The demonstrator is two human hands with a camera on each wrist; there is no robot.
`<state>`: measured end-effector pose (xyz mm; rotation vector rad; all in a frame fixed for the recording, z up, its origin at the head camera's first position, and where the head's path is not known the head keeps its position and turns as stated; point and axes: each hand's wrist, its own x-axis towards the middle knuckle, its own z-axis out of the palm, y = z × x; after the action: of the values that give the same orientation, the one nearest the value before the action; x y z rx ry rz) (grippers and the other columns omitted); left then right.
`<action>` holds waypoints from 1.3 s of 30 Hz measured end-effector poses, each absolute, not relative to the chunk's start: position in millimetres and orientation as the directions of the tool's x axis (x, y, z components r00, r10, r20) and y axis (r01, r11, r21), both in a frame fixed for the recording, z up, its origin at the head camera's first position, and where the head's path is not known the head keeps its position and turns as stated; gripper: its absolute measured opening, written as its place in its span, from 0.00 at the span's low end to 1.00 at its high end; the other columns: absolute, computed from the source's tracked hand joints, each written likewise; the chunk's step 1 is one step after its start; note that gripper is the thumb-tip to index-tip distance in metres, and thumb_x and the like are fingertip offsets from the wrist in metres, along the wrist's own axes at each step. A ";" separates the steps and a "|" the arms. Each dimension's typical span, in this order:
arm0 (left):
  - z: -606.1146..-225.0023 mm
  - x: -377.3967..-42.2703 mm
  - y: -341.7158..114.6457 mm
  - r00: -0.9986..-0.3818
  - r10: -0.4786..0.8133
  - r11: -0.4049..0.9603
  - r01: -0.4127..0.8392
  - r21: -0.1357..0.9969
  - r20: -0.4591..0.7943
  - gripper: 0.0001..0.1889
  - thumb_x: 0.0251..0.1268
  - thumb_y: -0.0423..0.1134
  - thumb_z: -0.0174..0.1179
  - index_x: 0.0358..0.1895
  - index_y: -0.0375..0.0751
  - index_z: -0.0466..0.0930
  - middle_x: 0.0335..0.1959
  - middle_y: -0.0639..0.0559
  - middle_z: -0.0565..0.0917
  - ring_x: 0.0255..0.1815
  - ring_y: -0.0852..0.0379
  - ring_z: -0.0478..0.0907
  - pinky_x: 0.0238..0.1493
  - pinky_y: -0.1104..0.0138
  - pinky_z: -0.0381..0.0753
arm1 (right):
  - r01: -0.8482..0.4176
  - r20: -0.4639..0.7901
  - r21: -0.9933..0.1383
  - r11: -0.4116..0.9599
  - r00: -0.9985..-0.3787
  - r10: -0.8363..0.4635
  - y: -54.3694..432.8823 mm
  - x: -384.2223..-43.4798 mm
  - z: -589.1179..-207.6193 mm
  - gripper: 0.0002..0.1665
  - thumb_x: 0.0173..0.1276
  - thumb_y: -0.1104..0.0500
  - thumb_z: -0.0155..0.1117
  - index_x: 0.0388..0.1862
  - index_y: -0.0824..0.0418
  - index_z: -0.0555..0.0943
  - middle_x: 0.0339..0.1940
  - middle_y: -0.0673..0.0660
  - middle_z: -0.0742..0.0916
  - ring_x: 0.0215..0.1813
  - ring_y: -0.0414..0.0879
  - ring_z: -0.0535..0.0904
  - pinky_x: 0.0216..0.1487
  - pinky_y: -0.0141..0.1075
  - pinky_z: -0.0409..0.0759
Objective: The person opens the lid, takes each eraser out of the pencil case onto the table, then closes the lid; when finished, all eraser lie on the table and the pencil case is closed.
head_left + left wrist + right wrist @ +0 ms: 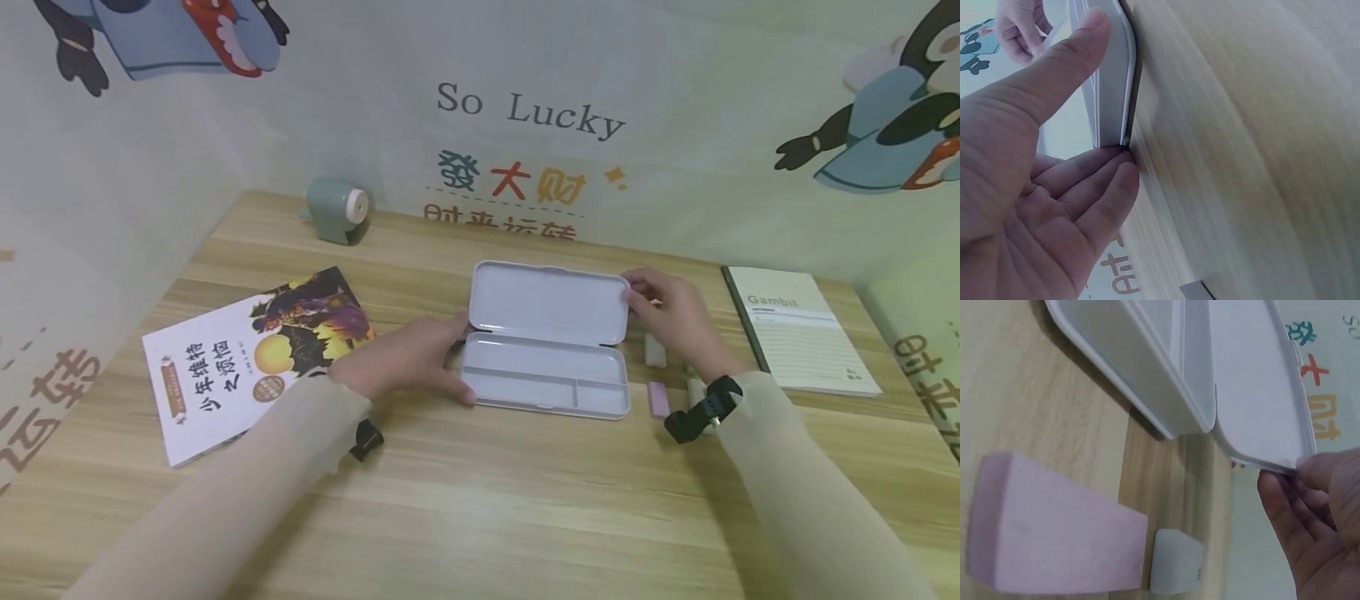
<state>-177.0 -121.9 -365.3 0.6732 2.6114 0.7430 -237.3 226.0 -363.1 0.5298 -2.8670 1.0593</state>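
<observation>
A white pencil case lies open on the wooden table, its lid tilted up at the back. Shallow dividers split the bottom half, and nothing lies in its compartments. My left hand holds the case's left end, thumb at the front corner and fingers by the hinge. At the lid's right edge, my right hand pinches the rim between thumb and fingers. Just right of the case are a pink eraser and a white eraser.
On the left lies a book with a bat on its cover, partly behind the left forearm. A green pencil sharpener stands at the back. To the right is a notebook. A pale block is partly hidden by the right wrist.
</observation>
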 end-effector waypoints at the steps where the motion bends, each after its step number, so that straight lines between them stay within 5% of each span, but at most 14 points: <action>1: -365.6 -177.1 -122.0 -0.829 0.528 0.747 0.350 0.565 -0.185 0.55 0.51 0.49 0.82 0.79 0.34 0.61 0.71 0.36 0.79 0.71 0.42 0.77 0.79 0.50 0.72 | -0.334 0.170 -0.624 0.707 -0.940 -0.295 225.4 -234.9 -361.7 0.18 0.82 0.63 0.55 0.63 0.73 0.79 0.49 0.71 0.88 0.49 0.62 0.87 0.41 0.14 0.76; 5: -365.9 -176.9 -123.6 -0.830 0.532 0.734 0.354 0.580 -0.166 0.55 0.50 0.48 0.83 0.79 0.38 0.61 0.70 0.37 0.80 0.71 0.43 0.78 0.78 0.51 0.73 | -0.367 0.248 -0.630 0.684 -0.930 -0.270 222.0 -224.1 -355.5 0.18 0.84 0.61 0.53 0.60 0.73 0.82 0.50 0.71 0.89 0.46 0.59 0.88 0.42 0.15 0.81; 8: -366.3 -176.5 -124.8 -0.829 0.538 0.716 0.354 0.601 -0.153 0.55 0.49 0.46 0.83 0.80 0.41 0.60 0.70 0.40 0.80 0.71 0.44 0.78 0.79 0.51 0.72 | -0.391 0.284 -0.635 0.667 -0.920 -0.269 221.8 -214.5 -349.3 0.19 0.84 0.59 0.55 0.57 0.72 0.84 0.50 0.71 0.90 0.42 0.48 0.88 0.42 0.16 0.83; 13: -367.2 -176.2 -124.3 -0.825 0.544 0.722 0.365 0.588 -0.155 0.55 0.51 0.48 0.82 0.81 0.39 0.60 0.71 0.39 0.79 0.72 0.43 0.77 0.79 0.51 0.72 | -0.405 0.207 -0.610 0.681 -0.911 -0.356 229.1 -195.6 -334.7 0.18 0.82 0.57 0.59 0.56 0.68 0.88 0.50 0.67 0.92 0.42 0.36 0.84 0.42 0.16 0.80; 18: -366.3 -176.9 -123.7 -0.822 0.534 0.751 0.354 0.557 -0.198 0.61 0.52 0.52 0.81 0.83 0.33 0.53 0.77 0.37 0.74 0.77 0.41 0.72 0.82 0.50 0.69 | -0.435 0.058 -0.562 0.704 -0.869 -0.491 235.2 -183.7 -327.8 0.16 0.80 0.55 0.62 0.57 0.60 0.89 0.54 0.61 0.92 0.50 0.46 0.88 0.46 0.24 0.84; 22: -365.9 -177.2 -124.5 -0.825 0.526 0.765 0.351 0.541 -0.209 0.59 0.52 0.53 0.81 0.81 0.33 0.57 0.74 0.36 0.76 0.75 0.41 0.74 0.80 0.50 0.71 | -0.466 -0.029 -0.553 0.690 -0.817 -0.576 234.6 -179.7 -332.1 0.16 0.75 0.54 0.68 0.58 0.56 0.89 0.60 0.60 0.90 0.58 0.54 0.89 0.53 0.40 0.89; 28: -365.5 -176.9 -124.8 -0.818 0.529 0.771 0.354 0.529 -0.224 0.60 0.51 0.57 0.81 0.82 0.34 0.57 0.76 0.34 0.73 0.77 0.39 0.72 0.81 0.49 0.70 | -0.484 -0.113 -0.467 0.740 -0.798 -0.593 225.8 -169.7 -337.1 0.30 0.69 0.45 0.74 0.66 0.56 0.85 0.71 0.64 0.82 0.70 0.63 0.81 0.58 0.49 0.87; 34: -365.7 -175.3 -122.8 -0.824 0.500 0.782 0.299 0.546 -0.265 0.60 0.54 0.67 0.75 0.84 0.40 0.56 0.82 0.42 0.67 0.83 0.45 0.65 0.84 0.50 0.66 | -0.504 -0.106 -0.355 0.788 -0.816 -0.569 217.3 -161.6 -343.0 0.42 0.65 0.41 0.76 0.70 0.65 0.79 0.73 0.71 0.79 0.72 0.68 0.78 0.65 0.58 0.83; 39: -366.8 -174.1 -120.7 -0.832 0.492 0.786 0.300 0.540 -0.255 0.54 0.59 0.68 0.71 0.82 0.43 0.60 0.81 0.45 0.70 0.82 0.46 0.67 0.83 0.51 0.67 | -0.513 -0.084 -0.317 0.797 -0.822 -0.563 214.3 -158.1 -346.9 0.43 0.63 0.44 0.79 0.70 0.69 0.79 0.71 0.73 0.80 0.67 0.66 0.82 0.60 0.57 0.85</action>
<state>-174.1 -120.7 -366.8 0.6004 2.5920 0.6922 -158.1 214.3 -346.9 0.9488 -3.1425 0.4716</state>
